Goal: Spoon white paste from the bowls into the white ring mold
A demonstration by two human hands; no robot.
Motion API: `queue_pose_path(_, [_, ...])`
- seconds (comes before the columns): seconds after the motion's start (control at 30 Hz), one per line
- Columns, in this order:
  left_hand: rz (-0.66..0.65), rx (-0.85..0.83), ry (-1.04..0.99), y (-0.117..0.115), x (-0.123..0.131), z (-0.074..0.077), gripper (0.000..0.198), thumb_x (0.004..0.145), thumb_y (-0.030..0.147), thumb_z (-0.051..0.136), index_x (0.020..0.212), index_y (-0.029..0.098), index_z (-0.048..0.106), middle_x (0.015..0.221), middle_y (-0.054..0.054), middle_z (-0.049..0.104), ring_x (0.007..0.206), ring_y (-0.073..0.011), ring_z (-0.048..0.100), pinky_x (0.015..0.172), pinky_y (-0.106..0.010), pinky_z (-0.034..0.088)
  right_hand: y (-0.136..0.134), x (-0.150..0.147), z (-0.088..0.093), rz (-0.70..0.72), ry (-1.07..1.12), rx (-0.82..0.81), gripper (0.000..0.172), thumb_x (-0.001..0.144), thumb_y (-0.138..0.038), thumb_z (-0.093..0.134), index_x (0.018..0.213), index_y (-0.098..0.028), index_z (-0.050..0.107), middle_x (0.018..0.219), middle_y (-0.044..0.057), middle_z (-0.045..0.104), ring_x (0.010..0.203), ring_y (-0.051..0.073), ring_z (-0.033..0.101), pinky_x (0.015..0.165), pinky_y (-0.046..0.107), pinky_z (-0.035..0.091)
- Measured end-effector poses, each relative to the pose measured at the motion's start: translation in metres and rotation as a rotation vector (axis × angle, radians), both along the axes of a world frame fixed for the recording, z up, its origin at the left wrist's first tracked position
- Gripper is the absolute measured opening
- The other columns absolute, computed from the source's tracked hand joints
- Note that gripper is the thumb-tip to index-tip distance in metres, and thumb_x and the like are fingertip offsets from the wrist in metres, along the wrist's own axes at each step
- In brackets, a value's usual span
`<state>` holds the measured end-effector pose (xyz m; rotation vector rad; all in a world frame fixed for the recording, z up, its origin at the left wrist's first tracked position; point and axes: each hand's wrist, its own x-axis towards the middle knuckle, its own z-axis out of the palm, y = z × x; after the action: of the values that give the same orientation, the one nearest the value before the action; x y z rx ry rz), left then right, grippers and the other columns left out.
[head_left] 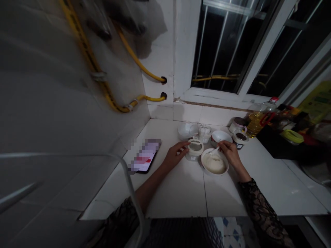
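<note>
My left hand (176, 155) has its fingers closed on the side of a small white round container (194, 150) on the white counter. My right hand (231, 152) pinches a white spoon (214, 151) whose tip is over a white bowl (215, 163) holding a pale, flour-like heap. Just behind stands another white bowl (220, 137) with a dark inside edge. Both sleeves are dark lace.
A phone (145, 155) lies lit on the counter to the left. Behind are a glass bowl (185, 130), small jars (240, 137), an oil bottle (258, 120) and packets at right. Yellow hoses (103, 86) run along the left wall; a barred window is behind.
</note>
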<state>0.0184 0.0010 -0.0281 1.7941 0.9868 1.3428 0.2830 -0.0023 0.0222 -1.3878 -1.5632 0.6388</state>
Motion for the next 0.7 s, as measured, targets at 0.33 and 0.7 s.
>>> queue_pose_path(0.33, [-0.011, 0.017, 0.001, -0.001, 0.000, 0.002, 0.030, 0.082, 0.031, 0.057, 0.107, 0.019, 0.067, 0.111, -0.008, 0.068, 0.081, -0.0143, 0.064, 0.065, -0.023, 0.052, 0.009, 0.010, 0.002, -0.094, 0.367, -0.212, 0.024, 0.054, -0.041, 0.063, 0.055, -0.017, 0.061, 0.038, -0.004, 0.044, 0.034, 0.006, 0.028, 0.037, 0.023, 0.015])
queue_pose_path(0.7, [0.000, 0.029, 0.008, 0.000, 0.000, 0.000, 0.029, 0.082, 0.029, 0.058, 0.107, 0.020, 0.068, 0.111, -0.008, 0.069, 0.081, -0.0140, 0.064, 0.065, -0.023, 0.053, 0.008, 0.011, 0.004, -0.026, 0.387, -0.293, 0.026, 0.055, -0.040, 0.064, 0.059, -0.015, 0.064, 0.040, -0.004, 0.047, 0.035, 0.005, 0.025, 0.037, 0.022, 0.012])
